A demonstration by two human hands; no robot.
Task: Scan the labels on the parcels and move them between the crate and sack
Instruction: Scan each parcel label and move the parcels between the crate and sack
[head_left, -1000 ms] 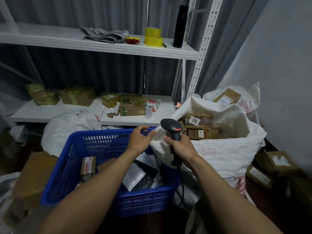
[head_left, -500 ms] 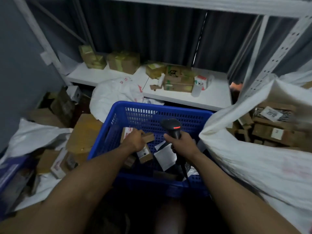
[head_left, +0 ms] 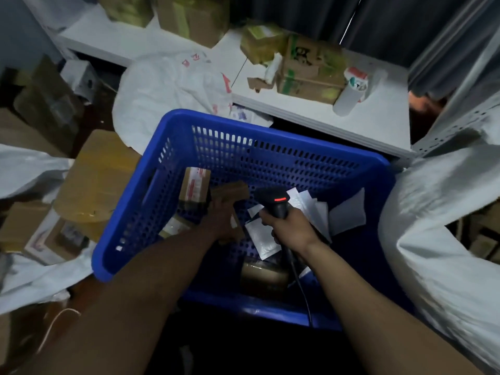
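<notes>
Cardboard, brown and taped, made up the small parcel (head_left: 232, 191) that the left hand (head_left: 220, 223) gripped low inside the blue crate (head_left: 270, 143), in its left half. The fingers curled over the box from above, though their tips were hidden beneath it. Just beside it stood a labelled box (head_left: 194, 185) with red print, leaning against the crate's left wall.

The right hand (head_left: 290, 231) was closed round the handle of the black scanner (head_left: 273, 198), whose red light showed on top and whose head pointed toward the far wall of the crate. Its cable (head_left: 300, 282) trailed back over the near rim. Under and beside that hand lay white padded mailers (head_left: 263, 238), flat and loose. The white sack (head_left: 446, 239) bulged just to the right of the crate, touching its side.

I judged the small parcel light and stiff enough for one hand, with firm corners that would not crush. Glossy tape might make it slippery, so a grip across the short sides, thumb opposite fingers, looked safest and would leave the label face bare for the scanner. I could not make out where its label sat. The mailers would be another matter: soft, floppy and slick, better pinched at an edge.
</notes>
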